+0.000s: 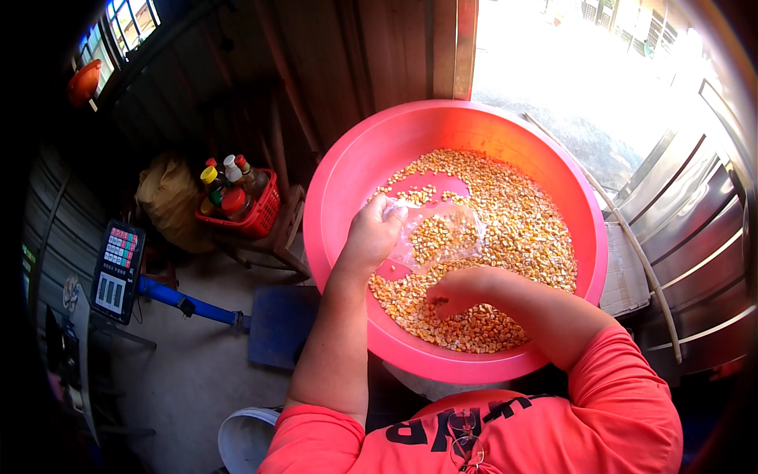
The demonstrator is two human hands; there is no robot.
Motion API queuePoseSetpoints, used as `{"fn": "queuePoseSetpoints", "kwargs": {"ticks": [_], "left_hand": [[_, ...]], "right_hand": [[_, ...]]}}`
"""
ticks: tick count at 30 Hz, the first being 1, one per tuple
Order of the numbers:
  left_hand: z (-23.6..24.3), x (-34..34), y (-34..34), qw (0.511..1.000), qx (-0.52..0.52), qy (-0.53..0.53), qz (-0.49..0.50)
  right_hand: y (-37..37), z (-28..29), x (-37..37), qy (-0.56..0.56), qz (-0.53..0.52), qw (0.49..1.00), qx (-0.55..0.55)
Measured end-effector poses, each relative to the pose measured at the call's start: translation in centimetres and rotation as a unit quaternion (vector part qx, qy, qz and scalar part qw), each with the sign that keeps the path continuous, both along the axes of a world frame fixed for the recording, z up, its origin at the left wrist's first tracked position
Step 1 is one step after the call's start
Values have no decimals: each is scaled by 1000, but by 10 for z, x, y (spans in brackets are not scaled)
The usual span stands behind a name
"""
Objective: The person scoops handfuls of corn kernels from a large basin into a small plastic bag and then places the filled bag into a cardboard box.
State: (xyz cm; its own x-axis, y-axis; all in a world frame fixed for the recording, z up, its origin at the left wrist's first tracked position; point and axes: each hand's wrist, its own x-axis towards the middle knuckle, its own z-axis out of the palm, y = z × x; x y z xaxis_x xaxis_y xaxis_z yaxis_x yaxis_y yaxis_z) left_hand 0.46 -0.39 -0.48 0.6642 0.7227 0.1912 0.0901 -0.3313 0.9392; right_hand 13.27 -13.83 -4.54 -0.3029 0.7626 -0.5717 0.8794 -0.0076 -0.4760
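A large pink-red plastic tub [338, 189] holds a wide layer of loose yellow corn kernels [533, 225]. My left hand [376, 233] is closed on the edge of a clear plastic bag [466, 229] over the left-middle of the tub. Kernels show in or through the bag; I cannot tell which. Just below the bag, my right hand [467, 289] is low over the corn with its fingers curled. What those fingers hold, if anything, is hidden. Pink tub bottom shows between kernels around the bag.
Left of the tub, a red basket [267, 207] of bottles and jars sits on a wooden stool [286, 237]. A scale display [117, 268] on a blue post and a blue platform [276, 324] stand lower left. A white bucket [245, 438] is near me; a pole [632, 237] leans at right.
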Motion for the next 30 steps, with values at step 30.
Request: {"fn": "queuePoseSetpoints", "kwargs": {"ticks": [30], "left_hand": [[-2,3,0,999,3,-33,-20]], "right_hand": [[25,-38,53,413,-361,807,219]]}}
